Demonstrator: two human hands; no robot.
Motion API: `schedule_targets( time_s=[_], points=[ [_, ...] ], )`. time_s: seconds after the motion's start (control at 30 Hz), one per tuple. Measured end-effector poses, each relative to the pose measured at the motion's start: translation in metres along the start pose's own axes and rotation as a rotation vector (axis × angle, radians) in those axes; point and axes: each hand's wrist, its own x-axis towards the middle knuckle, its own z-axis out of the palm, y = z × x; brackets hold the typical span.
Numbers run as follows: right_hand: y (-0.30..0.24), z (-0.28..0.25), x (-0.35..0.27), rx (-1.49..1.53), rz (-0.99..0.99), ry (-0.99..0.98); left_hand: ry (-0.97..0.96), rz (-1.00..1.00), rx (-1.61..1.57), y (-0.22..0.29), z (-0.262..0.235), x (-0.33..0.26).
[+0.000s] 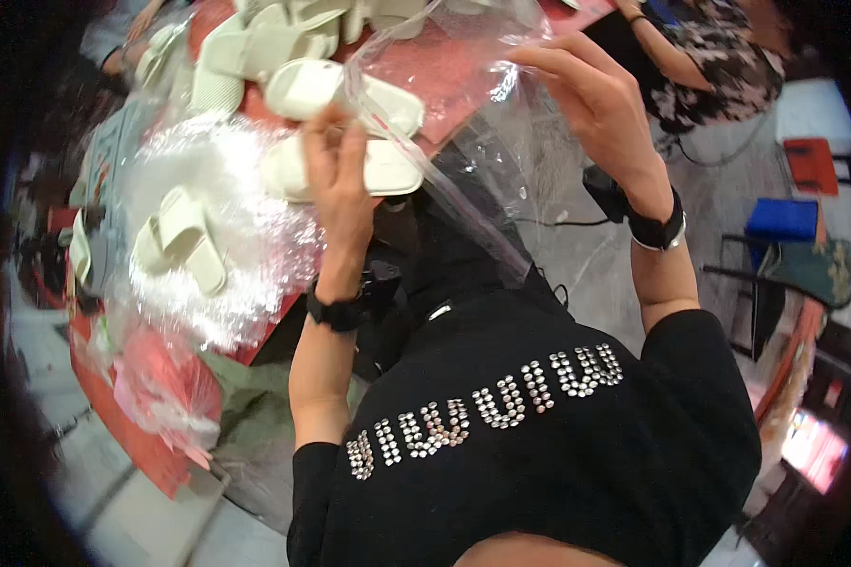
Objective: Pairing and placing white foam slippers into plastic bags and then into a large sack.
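A clear plastic bag point(459, 200) with a pale strip along its edge stretches between my hands. My right hand point(596, 109) is raised at the upper right, thumb and fingers pinching the bag's far side. My left hand point(338, 175) is slightly blurred; its fingers are closed at the bag's strip edge, over the slippers. Beneath the bag lies a cream slide slipper point(298, 90), sole along the table edge. Just nearer lies a second cream slipper point(394, 168), partly covered by my left hand. Both rest by the edge of the red table point(425, 80).
A heap of cream slippers point(274, 42) covers the table's far side. Shiny clear plastic bags point(255, 269) are spread at the left, with a pair of slippers point(182, 238) on top. A pink plastic bag point(165, 387) sits lower left. Another person's arm point(671, 57) shows upper right.
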Motion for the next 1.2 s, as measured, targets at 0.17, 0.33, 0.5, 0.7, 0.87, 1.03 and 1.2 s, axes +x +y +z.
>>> schedule_targets(
  time_s=[0.17, 0.33, 0.5, 0.7, 0.87, 1.03, 1.2],
  points=[
    [-0.006, 0.011, -0.009, -0.098, -0.154, -0.137, -0.35, 0.953, 0.746, 0.059, 0.036, -0.009],
    [-0.023, 0.039, -0.037, 0.051, -0.1, -0.167, -0.341, 0.847, 1.049, 0.008, 0.034, -0.02],
    [-0.044, 0.072, -0.054, 0.155, -0.051, -0.328, -0.505, 0.741, 1.101, -0.046, -0.012, -0.026],
    [-0.041, 0.086, -0.068, -0.107, -0.236, -0.292, -0.491, 0.642, 1.057, -0.062, -0.015, -0.003],
    [-0.009, 0.065, -0.079, -0.374, 0.051, -0.244, -0.492, 0.603, 1.085, -0.041, 0.008, 0.008],
    [0.016, 0.069, -0.128, -0.45, 0.249, -0.254, -0.435, 0.535, 1.1, -0.076, 0.003, 0.0],
    [0.029, 0.056, -0.142, -0.371, 0.358, -0.243, -0.502, 0.343, 0.968, -0.077, 0.002, 0.0]
  ],
)
